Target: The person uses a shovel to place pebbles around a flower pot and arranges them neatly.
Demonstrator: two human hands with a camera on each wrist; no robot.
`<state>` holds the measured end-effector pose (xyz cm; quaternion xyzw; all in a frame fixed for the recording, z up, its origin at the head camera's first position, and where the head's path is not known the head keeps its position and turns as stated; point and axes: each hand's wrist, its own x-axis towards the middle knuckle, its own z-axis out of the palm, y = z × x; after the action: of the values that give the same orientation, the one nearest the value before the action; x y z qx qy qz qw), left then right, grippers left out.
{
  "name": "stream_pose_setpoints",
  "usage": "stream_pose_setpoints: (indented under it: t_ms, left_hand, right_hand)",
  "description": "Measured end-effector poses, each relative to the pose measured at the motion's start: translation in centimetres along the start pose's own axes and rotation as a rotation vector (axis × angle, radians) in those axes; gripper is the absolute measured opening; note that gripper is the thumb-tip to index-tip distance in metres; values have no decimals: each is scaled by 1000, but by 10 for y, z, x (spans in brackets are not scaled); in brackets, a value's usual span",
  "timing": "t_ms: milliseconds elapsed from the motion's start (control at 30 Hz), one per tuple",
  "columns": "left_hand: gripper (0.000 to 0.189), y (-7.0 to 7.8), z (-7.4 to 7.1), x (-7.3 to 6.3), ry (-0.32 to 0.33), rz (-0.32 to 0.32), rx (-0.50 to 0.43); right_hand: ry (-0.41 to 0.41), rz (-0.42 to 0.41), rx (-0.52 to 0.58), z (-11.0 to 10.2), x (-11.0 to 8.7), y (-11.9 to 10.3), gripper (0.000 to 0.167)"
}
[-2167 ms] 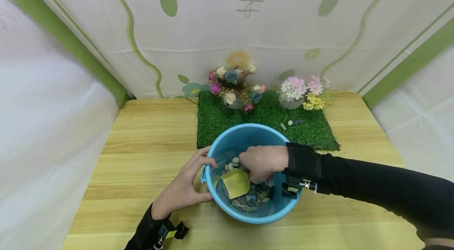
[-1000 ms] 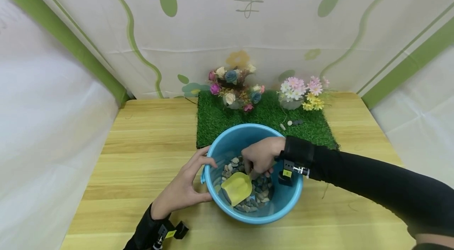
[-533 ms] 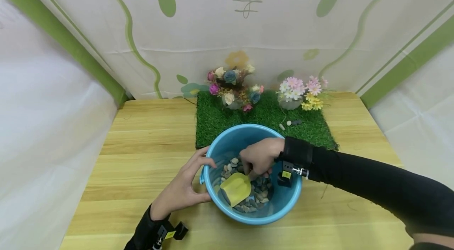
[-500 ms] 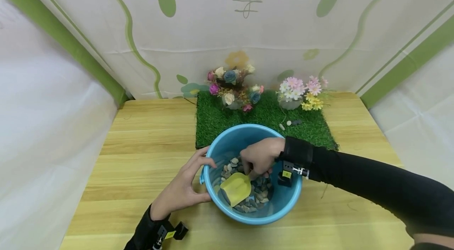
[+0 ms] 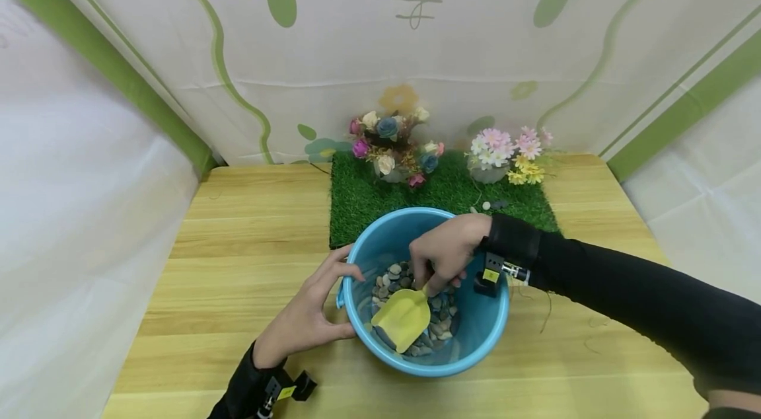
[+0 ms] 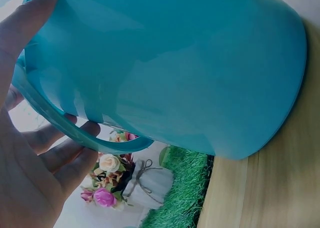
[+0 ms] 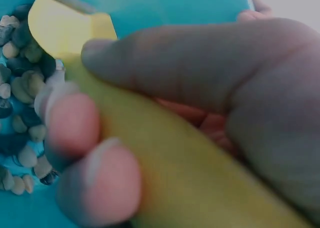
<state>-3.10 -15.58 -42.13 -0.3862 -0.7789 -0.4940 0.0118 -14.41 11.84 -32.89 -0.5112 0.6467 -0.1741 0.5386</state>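
A light-blue bucket point(image 5: 428, 370) stands on the wooden table, with grey and tan pebbles point(image 5: 442, 325) spread over its bottom. My left hand point(image 5: 303, 316) grips its rim on the left, fingertips hooked over the edge and thumb against the outside. The left wrist view shows the bucket's smooth outer wall point(image 6: 190, 62) and its hanging handle point(image 6: 70, 128) passing across the fingers. Inside the bucket, my right hand point(image 5: 442, 254) holds a yellow toy shovel point(image 5: 404, 320), its handle point(image 7: 165, 148) between thumb and fingers. The shovel's blade points down-left above the pebbles; no pebbles show on it.
Behind the bucket lies a mat of artificial grass point(image 5: 362, 207). On it stand a pot of mixed roses point(image 5: 392, 141) and a pot of pink, white and yellow flowers point(image 5: 502, 154). A few small stones point(image 5: 493, 205) lie nearby. A printed curtain point(image 5: 357, 42) hangs behind.
My right hand has shifted up and slightly right in the bucket, taking the shovel with it, so more of the yellow blade and neck shows. The left hand and bucket stay put.
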Motion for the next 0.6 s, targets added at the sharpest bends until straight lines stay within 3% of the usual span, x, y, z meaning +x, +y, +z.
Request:
stream_pose_setpoints:
  t_ms: [233,600]
  left_hand:
    - [59,1,0,-1,-5,-8,-6]
    - [56,2,0,0,-5,-22,2]
  right_hand:
    - [-5,-79,27,-11,-14,-2,21]
    - [-29,-111,57,-18,-27,0,25]
